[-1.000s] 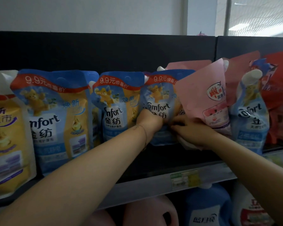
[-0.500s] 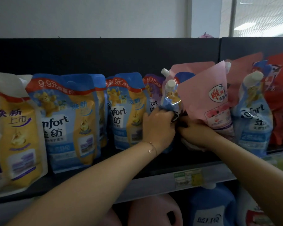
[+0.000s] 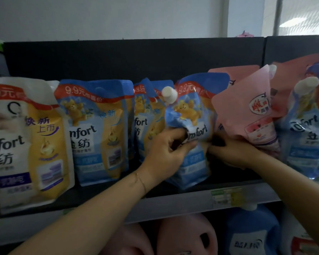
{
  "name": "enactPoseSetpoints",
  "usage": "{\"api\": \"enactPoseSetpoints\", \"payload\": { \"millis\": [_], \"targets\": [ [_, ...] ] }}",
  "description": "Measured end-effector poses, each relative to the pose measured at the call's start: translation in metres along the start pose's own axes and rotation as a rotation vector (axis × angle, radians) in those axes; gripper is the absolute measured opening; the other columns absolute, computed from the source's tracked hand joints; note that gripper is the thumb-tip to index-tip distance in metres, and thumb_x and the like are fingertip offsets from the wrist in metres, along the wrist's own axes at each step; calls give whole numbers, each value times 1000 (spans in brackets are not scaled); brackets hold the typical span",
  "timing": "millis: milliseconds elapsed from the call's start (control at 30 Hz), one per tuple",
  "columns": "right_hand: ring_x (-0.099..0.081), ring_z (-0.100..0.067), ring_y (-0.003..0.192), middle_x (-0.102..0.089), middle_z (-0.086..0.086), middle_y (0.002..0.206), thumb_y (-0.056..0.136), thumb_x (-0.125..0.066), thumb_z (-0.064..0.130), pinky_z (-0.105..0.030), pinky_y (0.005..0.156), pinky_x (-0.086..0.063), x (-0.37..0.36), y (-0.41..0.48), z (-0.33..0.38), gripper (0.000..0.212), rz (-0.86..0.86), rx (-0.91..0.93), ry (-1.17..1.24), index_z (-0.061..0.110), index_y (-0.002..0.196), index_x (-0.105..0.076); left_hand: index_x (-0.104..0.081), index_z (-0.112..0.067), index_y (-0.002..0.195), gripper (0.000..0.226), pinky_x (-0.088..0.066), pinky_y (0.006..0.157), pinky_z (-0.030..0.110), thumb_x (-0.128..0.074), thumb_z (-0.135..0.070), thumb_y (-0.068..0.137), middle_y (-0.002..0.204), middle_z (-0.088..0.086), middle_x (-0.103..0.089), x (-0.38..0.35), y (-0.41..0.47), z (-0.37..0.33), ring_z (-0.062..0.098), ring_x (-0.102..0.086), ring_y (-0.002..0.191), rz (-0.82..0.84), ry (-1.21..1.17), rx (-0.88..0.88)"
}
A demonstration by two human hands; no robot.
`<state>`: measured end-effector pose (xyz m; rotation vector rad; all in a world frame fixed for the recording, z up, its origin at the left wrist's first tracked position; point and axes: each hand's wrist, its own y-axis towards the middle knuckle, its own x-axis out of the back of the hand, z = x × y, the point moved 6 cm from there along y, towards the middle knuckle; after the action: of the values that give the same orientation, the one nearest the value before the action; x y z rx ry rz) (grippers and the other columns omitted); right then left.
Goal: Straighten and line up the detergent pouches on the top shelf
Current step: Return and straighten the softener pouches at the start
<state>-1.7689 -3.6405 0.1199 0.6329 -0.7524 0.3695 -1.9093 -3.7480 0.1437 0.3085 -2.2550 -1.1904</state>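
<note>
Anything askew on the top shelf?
The middle blue pouch is crumpled and twisted, its front pinched by the left hand. The pink pouch beside it is tilted well off upright, above the right hand. The pouches to the left stand straight.

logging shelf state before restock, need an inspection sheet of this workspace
surface: top shelf, dark, price tag on its grey rail
job's things: blue Comfort pouch tilted, its white cap to the left; pink pouch leaning left; white-and-yellow Comfort pouch and second blue pouch roughly upright
clutter: nothing seen
grippers: left hand grips the tilted pouch's front; right hand low between it and the pink pouch, grip unclear
cables: nothing seen
surroundings: pink jug and blue jug on the shelf below; white wall, window upper right
</note>
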Motion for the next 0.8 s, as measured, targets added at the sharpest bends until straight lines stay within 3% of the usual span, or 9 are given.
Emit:
{"api": "enactPoseSetpoints", "payload": {
  "millis": [33,100,167,233,333,400,533,700,800],
  "targets": [
    [-52,-7,106,-57,17,114,86,-66,26,-14,85,-36,-2,-3,4,33,63,10,112,41,108,-48,-67,-12,78,9,-49,68,22,-67,-9,86,73,-4,-65,7,-4,4,7,-61,72,14,-105,62],
    [-53,-3,115,-59,20,122,71,-82,25,-16,93,-38,-5,-8,12,61,215,35,321,45,116,-45,-69,-21,89,16,-53,76,25,-70,-6,83,87,0,-72,22,-11,10,10,-67,86,-26,-219,146],
    [-52,7,116,-58,22,125,58,-89,28,-16,97,-42,-11,-13,19,80,358,57,355,42,123,-45,-70,-23,91,16,-55,80,29,-72,-13,79,93,1,-73,34,-18,14,15,-68,92,-44,-241,185],
    [-55,12,108,-60,20,120,59,-80,25,-11,88,-46,-17,-16,28,69,414,76,375,33,120,-49,-70,-18,92,17,-55,81,30,-72,-20,75,94,-1,-74,42,-25,16,15,-68,92,-47,-228,218],
    [-63,-4,108,-69,8,113,62,-80,23,-21,87,-51,-25,-16,38,59,349,97,453,25,116,-57,-65,0,89,37,-55,77,47,-76,-32,73,91,19,-68,54,-32,16,33,-65,88,-90,-118,196],
    [-65,-8,104,-71,8,109,66,-81,13,-24,84,-53,-29,-15,42,53,286,111,506,22,114,-60,-54,4,79,46,-52,69,50,-79,-33,74,82,28,-58,59,-34,12,41,-58,80,-146,-45,168],
    [-66,2,86,-72,18,86,70,-79,-2,-16,72,-51,-35,-19,50,46,155,163,497,26,101,-60,-52,-9,86,37,-53,71,44,-76,-35,77,86,14,-59,68,-42,8,25,-61,81,-208,4,169],
    [-69,-12,92,-73,3,94,66,-83,-1,-36,82,-57,-51,-25,66,51,94,185,538,17,108,-59,-46,-17,120,47,-55,84,29,-71,-26,82,108,-10,-64,70,-60,12,7,-63,102,-170,-218,257],
    [-68,-12,99,-72,9,101,71,-78,-6,-33,83,-56,-62,-23,88,60,168,267,554,27,116,-53,-44,-24,129,61,-50,85,18,-74,-34,77,121,-3,-60,79,-66,19,8,-60,110,-216,-294,280]
  ]
}}
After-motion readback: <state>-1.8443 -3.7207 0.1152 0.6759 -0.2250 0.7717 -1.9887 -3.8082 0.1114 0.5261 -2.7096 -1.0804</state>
